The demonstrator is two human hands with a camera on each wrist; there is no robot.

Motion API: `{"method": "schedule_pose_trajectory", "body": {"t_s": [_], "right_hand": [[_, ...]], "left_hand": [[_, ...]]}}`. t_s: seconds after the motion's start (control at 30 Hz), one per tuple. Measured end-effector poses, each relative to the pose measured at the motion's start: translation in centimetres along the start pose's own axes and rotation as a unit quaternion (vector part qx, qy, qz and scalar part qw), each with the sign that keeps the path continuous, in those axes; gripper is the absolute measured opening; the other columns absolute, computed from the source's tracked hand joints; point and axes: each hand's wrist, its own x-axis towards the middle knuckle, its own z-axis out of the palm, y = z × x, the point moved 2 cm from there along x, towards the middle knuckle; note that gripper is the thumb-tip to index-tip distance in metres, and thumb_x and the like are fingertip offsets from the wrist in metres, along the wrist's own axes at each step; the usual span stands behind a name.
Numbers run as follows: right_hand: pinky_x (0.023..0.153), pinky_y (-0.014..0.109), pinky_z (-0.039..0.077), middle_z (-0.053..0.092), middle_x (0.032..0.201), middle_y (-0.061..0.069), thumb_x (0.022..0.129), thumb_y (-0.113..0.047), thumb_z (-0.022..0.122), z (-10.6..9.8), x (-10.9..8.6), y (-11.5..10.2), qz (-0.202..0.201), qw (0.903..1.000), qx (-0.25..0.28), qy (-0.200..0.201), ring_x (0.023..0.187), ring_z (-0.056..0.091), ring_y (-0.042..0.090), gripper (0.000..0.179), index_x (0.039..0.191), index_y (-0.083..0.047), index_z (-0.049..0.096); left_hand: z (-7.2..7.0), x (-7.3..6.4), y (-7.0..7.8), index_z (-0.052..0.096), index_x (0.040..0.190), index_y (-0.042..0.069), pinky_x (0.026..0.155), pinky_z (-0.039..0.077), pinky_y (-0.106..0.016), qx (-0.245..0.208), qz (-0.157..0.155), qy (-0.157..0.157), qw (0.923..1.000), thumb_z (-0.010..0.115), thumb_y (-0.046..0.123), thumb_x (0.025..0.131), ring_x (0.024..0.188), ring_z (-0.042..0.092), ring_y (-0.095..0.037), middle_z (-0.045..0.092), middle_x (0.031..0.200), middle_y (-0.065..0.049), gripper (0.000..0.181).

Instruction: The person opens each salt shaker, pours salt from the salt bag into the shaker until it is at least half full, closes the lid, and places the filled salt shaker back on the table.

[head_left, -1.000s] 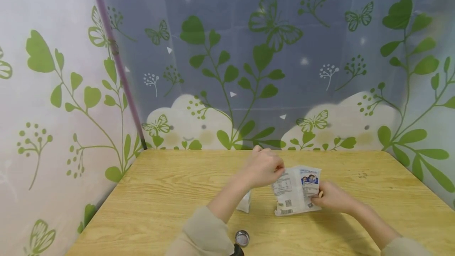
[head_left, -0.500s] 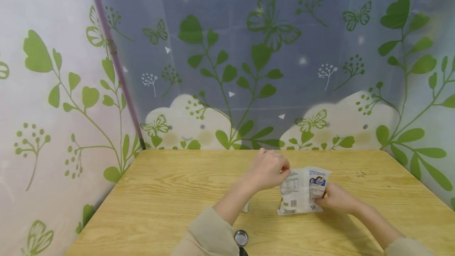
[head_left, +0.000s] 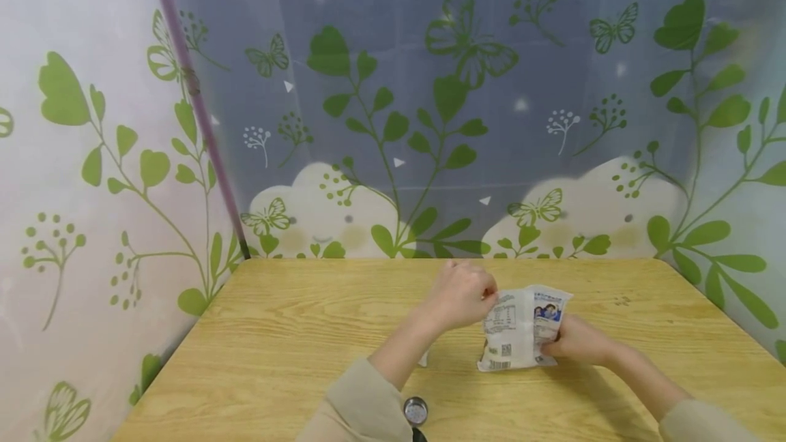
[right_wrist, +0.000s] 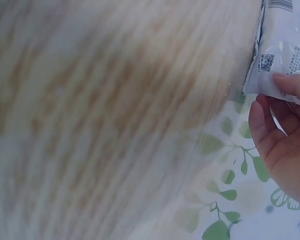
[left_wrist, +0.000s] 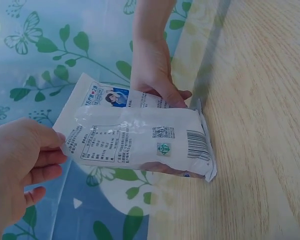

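A white plastic packet [head_left: 514, 329], printed with text, a barcode and a small blue picture, stands upright between the two hands over the table. My left hand [head_left: 462, 295] pinches its upper left corner between thumb and forefinger; in the left wrist view the other fingers of the left hand [left_wrist: 20, 170] are loosely bent away from it. On the opposite side my right hand [head_left: 582, 341] grips the lower right edge, thumb on the printed face. In the right wrist view the thumb of the right hand [right_wrist: 287, 145] lies over the packet [right_wrist: 280, 82], fingers behind.
A small round metal tin [head_left: 415, 411] sits on the wooden table [head_left: 295, 346] by the left sleeve. Part of a white object [head_left: 424, 359] shows behind the left forearm, mostly hidden. A leaf-patterned curtain [head_left: 368, 121] encloses the table's back and sides.
Both hands and the packet have shifted a little to the right, mostly in the first half second. The left forearm now covers more of the white object.
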Motion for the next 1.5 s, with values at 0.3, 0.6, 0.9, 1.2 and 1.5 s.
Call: {"method": "schedule_pose_trajectory", "body": {"t_s": [0.3,0.6,0.9,1.2,1.5], "right_hand": [[0.071,0.032,0.051,0.059,0.108,0.028,0.079,0.0,0.066,-0.7,-0.1,0.0,0.006,0.9972,0.061,-0.042,0.09,0.062,0.028,0.05,0.12,0.016,0.042],[0.069,0.027,0.049,0.064,0.101,0.02,0.083,-0.005,0.064,-1.5,-0.5,0.0,0.023,0.9963,0.06,-0.057,0.084,0.061,0.015,0.041,0.115,0.016,0.049],[0.058,0.028,0.046,0.065,0.09,0.012,0.085,-0.007,0.062,-2.3,-0.8,-0.2,0.041,0.9977,0.032,-0.043,0.072,0.056,0.014,0.027,0.106,0.009,0.058],[0.054,0.028,0.046,0.064,0.085,0.01,0.085,-0.008,0.062,-2.4,-0.8,-0.9,0.036,0.9991,0.015,-0.018,0.066,0.054,0.012,0.025,0.104,0.008,0.057],[0.057,0.028,0.048,0.065,0.084,0.008,0.085,-0.01,0.064,-2.7,-1.1,-1.8,0.024,0.9992,-0.021,-0.022,0.07,0.058,0.012,0.025,0.103,0.007,0.059]], "left_hand": [[-0.1,0.0,0.0,0.072,0.082,0.021,0.067,0.029,-0.021,-0.005,0.002,0.013,0.9999,0.063,0.022,0.087,0.072,0.052,-0.003,0.063,0.076,0.014,0.011],[0.1,-0.2,-0.4,0.071,0.081,0.02,0.067,0.03,-0.02,-0.01,0.003,0.022,0.9997,0.064,0.021,0.086,0.071,0.051,-0.002,0.062,0.076,0.014,0.009],[0.1,-0.4,-0.6,0.071,0.085,0.019,0.069,0.032,-0.021,-0.014,0.002,0.033,0.9993,0.063,0.022,0.087,0.076,0.054,-0.003,0.063,0.079,0.013,0.009],[0.3,-0.5,-0.7,0.07,0.084,0.019,0.068,0.032,-0.02,-0.011,0.0,0.045,0.9989,0.062,0.023,0.088,0.077,0.054,-0.003,0.062,0.08,0.013,0.009],[0.3,-0.7,-1.2,0.071,0.097,0.016,0.077,0.037,-0.023,-0.023,-0.012,0.047,0.9986,0.063,0.021,0.086,0.086,0.057,-0.005,0.067,0.09,0.008,0.014]]}}
